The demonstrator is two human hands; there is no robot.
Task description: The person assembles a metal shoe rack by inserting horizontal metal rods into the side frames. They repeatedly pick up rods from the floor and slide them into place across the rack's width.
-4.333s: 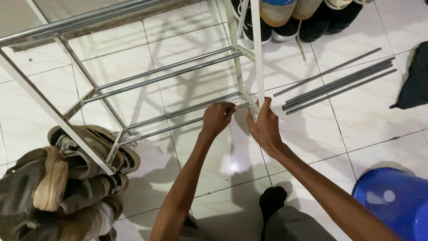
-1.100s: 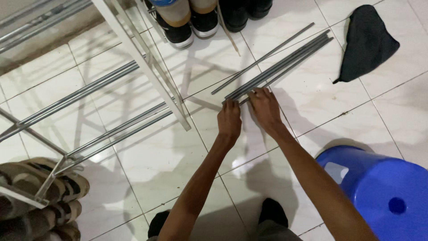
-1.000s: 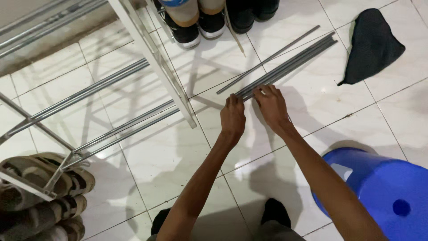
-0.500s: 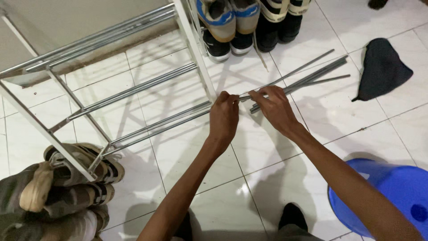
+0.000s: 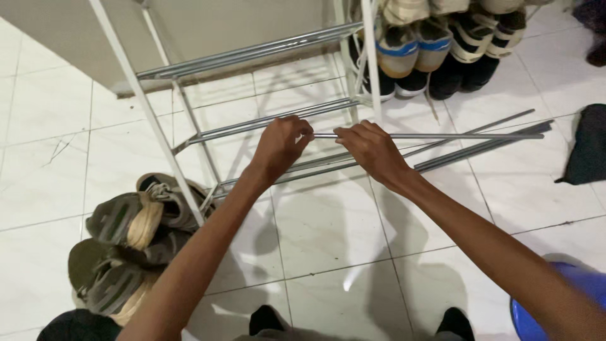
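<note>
My left hand [image 5: 283, 144] and my right hand [image 5: 371, 149] both grip one thin grey metal rod [image 5: 454, 136], held level above the floor, its long end reaching right. Just behind my hands stands a white metal shoe rack frame [image 5: 150, 113] with pairs of grey crossbars [image 5: 252, 123]. Several more loose rods [image 5: 486, 144] lie on the white tiled floor to the right, partly under the held one.
Worn shoes [image 5: 126, 233] are piled at the rack's near left foot. More shoes [image 5: 435, 47] sit in a row at the top right. A black cloth [image 5: 587, 155] lies at the right edge, and a blue plastic stool [image 5: 568, 309] shows at the bottom right.
Both hands have lifted one rod off the floor pile and carried it left toward the rack. The view has swung left, so the stool and cloth have slid toward the frame's edge.
</note>
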